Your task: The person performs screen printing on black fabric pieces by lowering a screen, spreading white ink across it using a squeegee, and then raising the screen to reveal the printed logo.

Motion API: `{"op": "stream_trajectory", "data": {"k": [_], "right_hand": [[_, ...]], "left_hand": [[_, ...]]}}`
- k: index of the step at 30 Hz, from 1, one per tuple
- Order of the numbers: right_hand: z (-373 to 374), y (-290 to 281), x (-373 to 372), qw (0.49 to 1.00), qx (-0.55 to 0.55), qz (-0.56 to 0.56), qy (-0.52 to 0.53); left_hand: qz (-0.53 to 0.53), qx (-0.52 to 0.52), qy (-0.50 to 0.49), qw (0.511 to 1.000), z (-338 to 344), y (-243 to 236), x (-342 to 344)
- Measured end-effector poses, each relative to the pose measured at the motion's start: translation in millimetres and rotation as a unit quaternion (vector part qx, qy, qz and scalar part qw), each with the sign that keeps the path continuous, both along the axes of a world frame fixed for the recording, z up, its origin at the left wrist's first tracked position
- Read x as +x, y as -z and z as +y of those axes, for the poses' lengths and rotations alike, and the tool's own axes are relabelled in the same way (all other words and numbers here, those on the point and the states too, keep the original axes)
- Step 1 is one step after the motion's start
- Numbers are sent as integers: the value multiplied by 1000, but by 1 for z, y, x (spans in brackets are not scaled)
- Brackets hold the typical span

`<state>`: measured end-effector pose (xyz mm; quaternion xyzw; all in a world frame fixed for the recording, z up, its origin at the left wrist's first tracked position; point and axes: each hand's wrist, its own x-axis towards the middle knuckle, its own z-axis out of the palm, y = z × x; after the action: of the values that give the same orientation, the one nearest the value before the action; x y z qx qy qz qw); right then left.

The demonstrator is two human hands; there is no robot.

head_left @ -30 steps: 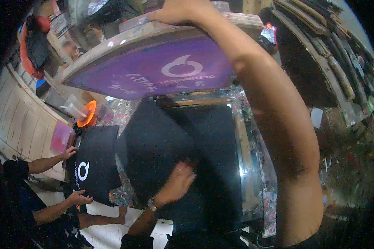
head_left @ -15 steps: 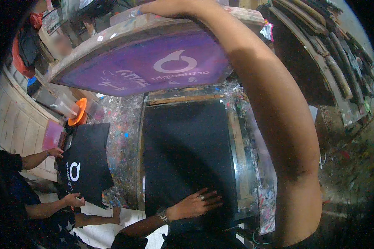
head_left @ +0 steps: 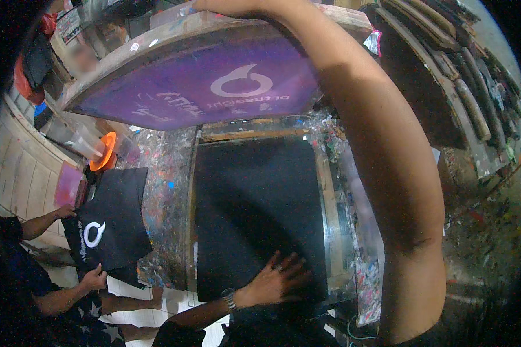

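Head view: left hand (head_left: 275,283) palm down on the near part of the black cloth (head_left: 255,185), fingers spread, grip holding nothing. Cloth lies flat mid-scene, right of the paint-spattered tabletop (head_left: 167,231) strip. Right hand (head_left: 221,6) at the upper edge of the purple screen (head_left: 173,89), tilted up at far side; fingers partly cut off, can't tell if grip is closed. Risks, judged: right hand slipping could drop screen onto left hand; dragging palm could wrinkle cloth. Co-worker's hand (head_left: 94,279) holds printed cloth (head_left: 118,196), left.
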<state>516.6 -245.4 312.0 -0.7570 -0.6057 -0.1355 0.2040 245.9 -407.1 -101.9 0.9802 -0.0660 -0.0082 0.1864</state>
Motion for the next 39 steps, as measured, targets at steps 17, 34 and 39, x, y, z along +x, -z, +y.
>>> {"op": "stream_trajectory", "data": {"k": [17, 34, 39], "right_hand": [[1, 8, 0, 1000, 14, -22, 14], [-12, 14, -9, 999, 0, -17, 46], [1, 10, 0, 998, 11, -39, 53]], "left_hand": [[96, 57, -234, 966, -8, 1, -16], [-165, 139, -329, 919, 278, 26, 46], [-48, 250, -637, 727, 288, -12, -54]]}}
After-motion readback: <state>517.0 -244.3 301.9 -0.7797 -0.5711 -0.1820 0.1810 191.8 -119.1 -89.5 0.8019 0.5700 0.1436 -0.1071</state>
